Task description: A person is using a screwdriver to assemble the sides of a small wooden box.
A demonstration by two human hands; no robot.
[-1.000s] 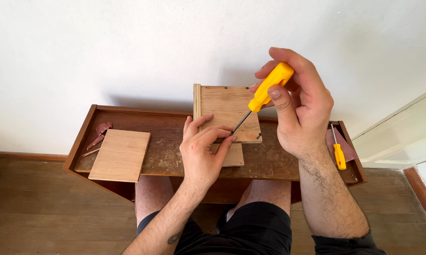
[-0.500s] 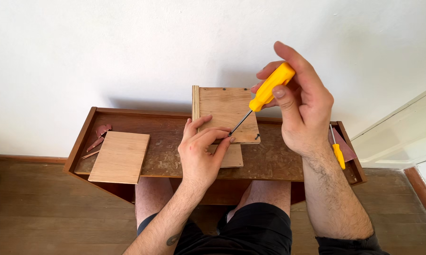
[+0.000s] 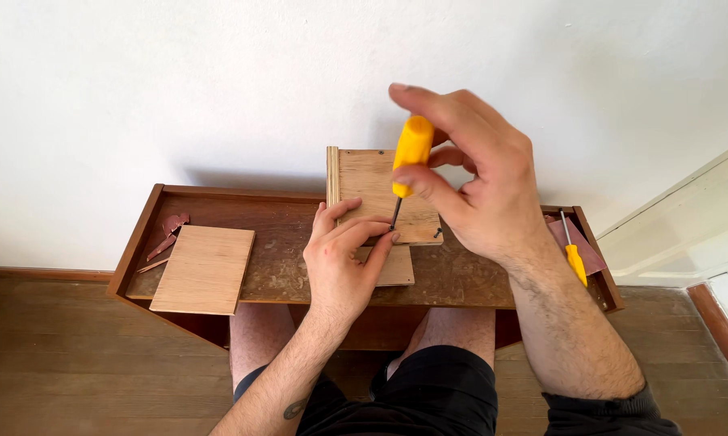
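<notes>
My right hand [image 3: 477, 186] grips a yellow-handled screwdriver [image 3: 411, 157], nearly upright, its tip down at the lower edge of a small plywood box piece [image 3: 364, 182] standing on the wooden tray table [image 3: 275, 258]. My left hand [image 3: 344, 262] rests flat on the table with its fingertips pinched at the screwdriver tip, steadying something too small to make out. A flat plywood piece [image 3: 398, 270] lies partly under my left hand.
A loose plywood panel [image 3: 204, 269] lies on the tray's left side, with reddish sandpaper scraps [image 3: 170, 230] beside it. A second yellow screwdriver [image 3: 574, 258] lies on sandpaper at the right end. A white wall stands close behind; my knees are under the tray.
My right hand has swung the screwdriver from a slant to nearly upright, bringing the handle over the box piece. My left hand has stayed in place.
</notes>
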